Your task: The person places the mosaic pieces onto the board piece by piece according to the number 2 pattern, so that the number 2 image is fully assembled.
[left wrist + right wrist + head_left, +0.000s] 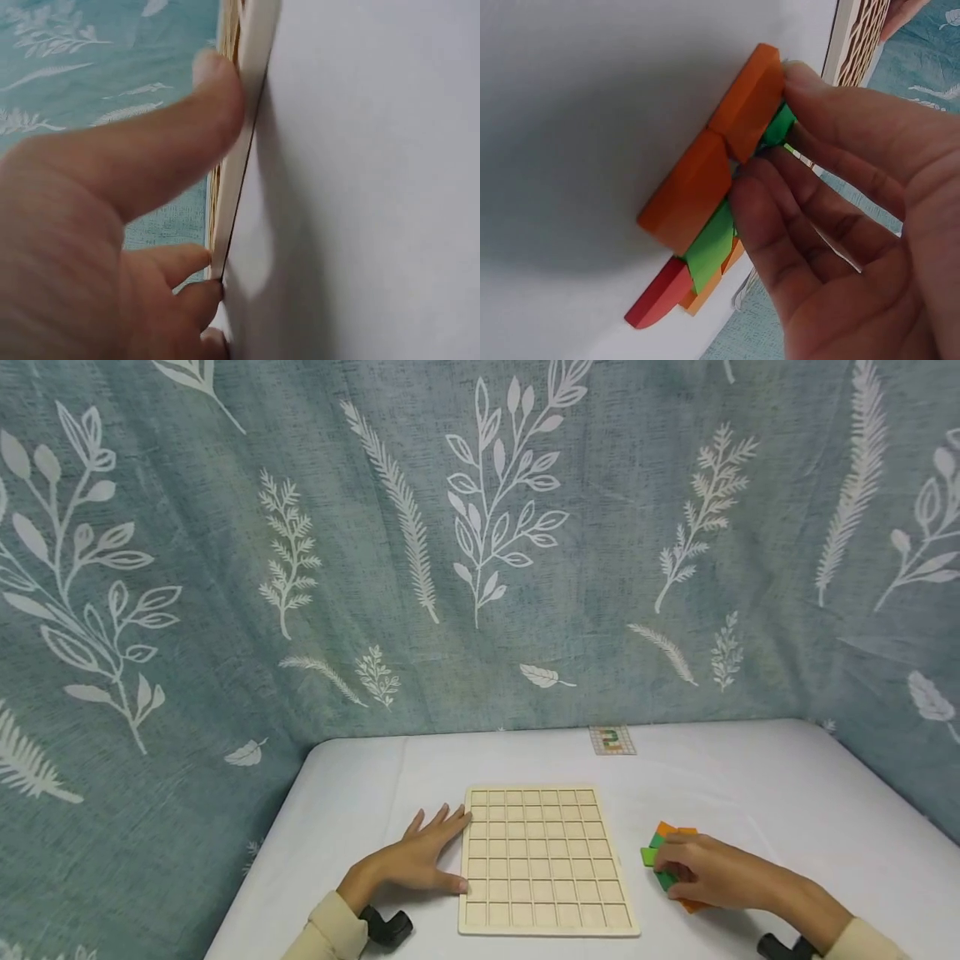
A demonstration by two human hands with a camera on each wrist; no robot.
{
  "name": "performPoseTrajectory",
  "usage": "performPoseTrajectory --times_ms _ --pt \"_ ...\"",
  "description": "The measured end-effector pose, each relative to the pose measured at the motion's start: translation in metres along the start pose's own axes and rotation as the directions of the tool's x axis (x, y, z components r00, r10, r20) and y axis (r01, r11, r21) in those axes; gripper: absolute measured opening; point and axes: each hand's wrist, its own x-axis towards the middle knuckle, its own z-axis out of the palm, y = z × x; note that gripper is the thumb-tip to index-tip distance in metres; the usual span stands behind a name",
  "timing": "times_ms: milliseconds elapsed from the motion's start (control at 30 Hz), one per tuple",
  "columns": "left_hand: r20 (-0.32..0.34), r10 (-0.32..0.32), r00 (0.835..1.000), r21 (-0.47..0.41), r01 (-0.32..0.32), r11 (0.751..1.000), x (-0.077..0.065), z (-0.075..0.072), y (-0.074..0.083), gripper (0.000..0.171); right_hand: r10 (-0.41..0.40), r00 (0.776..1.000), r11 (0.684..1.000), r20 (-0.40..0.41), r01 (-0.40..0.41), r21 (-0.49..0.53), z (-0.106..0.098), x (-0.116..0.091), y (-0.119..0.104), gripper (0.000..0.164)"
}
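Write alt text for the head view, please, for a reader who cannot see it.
A person's left hand touches the left edge of a cream gridded board, while their right hand curls over orange and green pieces to its right, on a white table before a leaf-patterned curtain.
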Motion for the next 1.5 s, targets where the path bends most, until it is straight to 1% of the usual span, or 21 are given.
performPoseTrajectory --times_ms 133,333,433,500,567,700,800,867,900,1000,1033,1100,1133,1300,1500 --pt "-0.013 0.009 1.000 -0.015 -0.009 1.000 -0.001 0.003 -0.002 0.104 0.014 1.000 1.000 0.009 -0.015 0.010 0.000 0.002 -0.003 0.022" --pt "-0.024 -0.005 1.000 -0.024 0.005 1.000 -0.002 0.003 0.000 0.103 0.058 0.998 0.998 0.002 -0.058 -0.022 0.002 0.004 -0.006 0.016" --pt "-0.023 -0.011 1.000 -0.023 0.011 1.000 -0.002 0.003 0.001 0.103 0.069 0.998 0.998 0.012 -0.069 -0.007 0.003 0.004 -0.007 0.016" --pt "-0.019 -0.013 1.000 -0.019 0.013 1.000 -0.002 0.003 0.001 0.103 0.072 0.997 0.997 0.016 -0.073 0.024 0.004 0.004 -0.008 0.016" --pt "-0.018 -0.013 1.000 -0.010 0.012 1.000 -0.001 0.004 0.001 0.104 0.051 0.999 0.997 -0.001 -0.051 0.057 0.004 0.005 -0.007 0.017" --pt "-0.020 -0.006 1.000 0.008 0.006 1.000 0.000 0.005 0.001 0.104 -0.039 0.997 0.995 -0.070 0.046 0.089 0.005 0.008 -0.004 0.017" --pt "-0.022 -0.002 1.000 0.019 0.003 1.000 0.001 0.005 0.002 0.105 -0.108 0.987 0.991 -0.120 0.117 0.069 0.005 0.012 -0.004 0.021" --pt "-0.019 -0.002 1.000 0.025 0.003 1.000 0.001 0.005 0.001 0.105 -0.145 0.978 0.986 -0.149 0.155 0.056 0.004 0.015 -0.005 0.025" --pt "-0.018 -0.003 1.000 0.026 0.003 1.000 0.000 0.005 0.000 0.105 -0.160 0.973 0.985 -0.168 0.169 0.043 0.004 0.017 -0.006 0.024" --pt "-0.024 -0.001 1.000 0.026 0.001 1.000 0.000 0.005 -0.001 0.105 -0.219 0.948 0.974 -0.229 0.225 0.000 0.003 0.024 -0.008 0.021" --pt "-0.025 0.000 1.000 0.028 0.000 1.000 0.000 0.005 -0.002 0.105 -0.237 0.940 0.970 -0.244 0.241 -0.013 0.003 0.026 -0.008 0.021" --pt "-0.027 0.000 1.000 0.027 0.001 1.000 -0.001 0.005 -0.003 0.106 -0.259 0.931 0.965 -0.255 0.263 -0.020 0.003 0.030 -0.009 0.022" --pt "-0.030 0.001 1.000 0.027 0.000 1.000 -0.002 0.006 -0.004 0.106 -0.270 0.928 0.962 -0.257 0.273 -0.024 0.003 0.033 -0.009 0.023" --pt "-0.045 0.001 0.999 0.025 0.000 1.000 -0.003 0.009 -0.005 0.107 -0.274 0.928 0.960 -0.250 0.279 -0.020 0.001 0.045 -0.013 0.024" --pt "-0.060 0.000 0.998 0.024 0.002 1.000 0.000 0.010 -0.004 0.108 -0.242 0.926 0.970 -0.291 0.240 -0.044 -0.004 0.060 -0.017 0.023"
